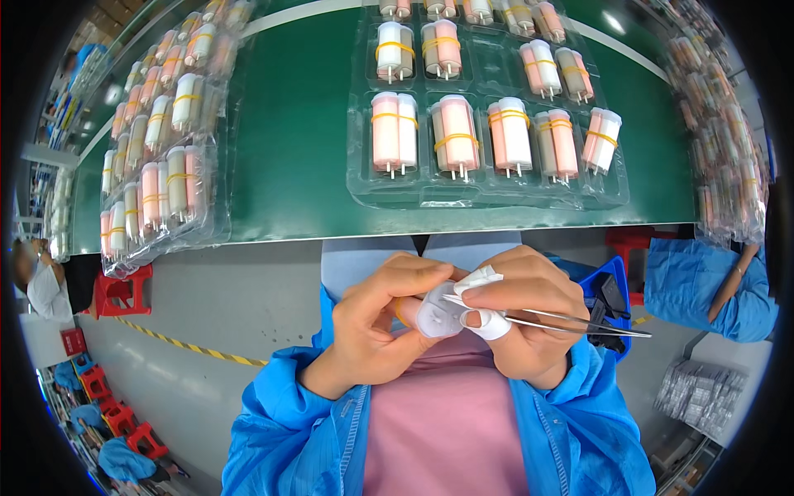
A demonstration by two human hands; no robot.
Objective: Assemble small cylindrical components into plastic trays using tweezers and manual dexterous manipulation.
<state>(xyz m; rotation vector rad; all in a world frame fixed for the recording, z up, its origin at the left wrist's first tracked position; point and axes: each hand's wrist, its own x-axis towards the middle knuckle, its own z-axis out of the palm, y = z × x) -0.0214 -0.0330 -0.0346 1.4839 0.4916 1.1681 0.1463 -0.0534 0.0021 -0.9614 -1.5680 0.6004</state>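
Note:
My left hand (360, 331) is closed around a rubber-banded bundle of capped tubes (438, 319), held above my lap with its pale translucent cap end turned up. A bit of yellow band shows between the fingers. My right hand (533, 302) pinches metal tweezers (591, 323); their pointed tips rest at the cap end, and the long legs stick out to the right. White coverings wrap the right thumb and a finger. Beyond my hands, a clear plastic tray (504, 197) holds several pink, white and grey tube pairs (455, 136), each bound with yellow bands.
The green table (285, 157) has its near edge just beyond my hands. Stacked trays of tubes (169, 182) stand on the left, and more trays (728, 157) on the right. A blue bin (610, 289) with black items sits beside my right hand. Co-workers sit on both sides.

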